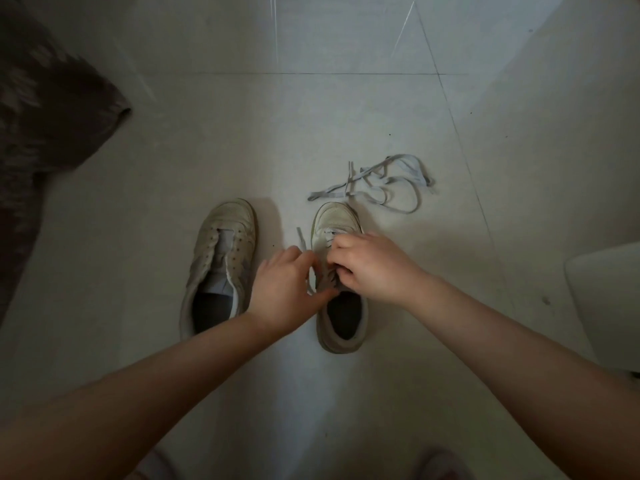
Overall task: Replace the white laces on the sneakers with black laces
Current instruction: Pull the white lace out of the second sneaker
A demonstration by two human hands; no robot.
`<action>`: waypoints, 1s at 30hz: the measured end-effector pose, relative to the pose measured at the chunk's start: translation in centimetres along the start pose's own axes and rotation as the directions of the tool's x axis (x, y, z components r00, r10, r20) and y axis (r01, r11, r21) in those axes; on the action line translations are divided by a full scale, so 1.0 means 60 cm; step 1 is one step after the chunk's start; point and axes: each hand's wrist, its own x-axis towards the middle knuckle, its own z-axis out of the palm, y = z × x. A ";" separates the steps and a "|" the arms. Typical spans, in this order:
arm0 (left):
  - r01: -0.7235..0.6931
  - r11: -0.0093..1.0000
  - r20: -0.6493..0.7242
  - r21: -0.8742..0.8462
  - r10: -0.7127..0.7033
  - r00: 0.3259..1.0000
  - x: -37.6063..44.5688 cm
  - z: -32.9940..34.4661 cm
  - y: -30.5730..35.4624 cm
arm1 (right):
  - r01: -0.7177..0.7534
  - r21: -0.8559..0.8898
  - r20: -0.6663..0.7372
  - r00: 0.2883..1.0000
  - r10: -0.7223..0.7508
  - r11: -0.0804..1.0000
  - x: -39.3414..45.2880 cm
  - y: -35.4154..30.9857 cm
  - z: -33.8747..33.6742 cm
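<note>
Two sneakers stand on the floor (346,105): one unlaced sneaker (221,258) toward the left edge and one sneaker with lacing (337,289) beside it. One loose white lace (381,183) lies in a tangle just beyond the second shoe's toe. Two hands, the left hand (284,289) and the right hand (370,265), are at that shoe. One dark fuzzy rug (45,126) shows at the far left corner, one pale object (606,306) at the right edge

Two worn sneakers side by side on tiled floor (346,116): left sneaker (221,258) unlaced; right sneaker (341,271) under left hand (284,282) and right hand (367,265), both pinching its lace (300,239). Loose white lace (381,185) just beyond.
</note>
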 end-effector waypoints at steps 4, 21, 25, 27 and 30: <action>-0.019 0.994 0.085 0.110 0.009 0.996 0.006 0.010 -0.001 | -0.127 0.119 0.039 0.992 0.123 0.985 0.000 -0.003 -0.004; 0.016 0.999 0.064 0.033 -0.018 0.998 -0.001 0.026 -0.001 | -0.299 0.094 0.182 0.943 0.279 0.950 0.005 -0.005 -0.019; 0.026 0.999 0.092 0.026 -0.028 0.995 0.002 0.022 0.001 | -0.371 0.585 0.157 0.924 0.348 0.722 0.010 -0.005 -0.016; 0.029 0.999 0.098 0.023 -0.031 0.995 0.002 0.019 0.001 | -0.421 0.762 0.162 0.860 0.483 0.493 0.002 0.004 -0.021; 0.045 0.999 0.095 0.015 -0.047 0.994 0.000 0.020 -0.002 | -0.446 0.674 0.177 0.871 0.458 0.588 -0.012 0.011 -0.021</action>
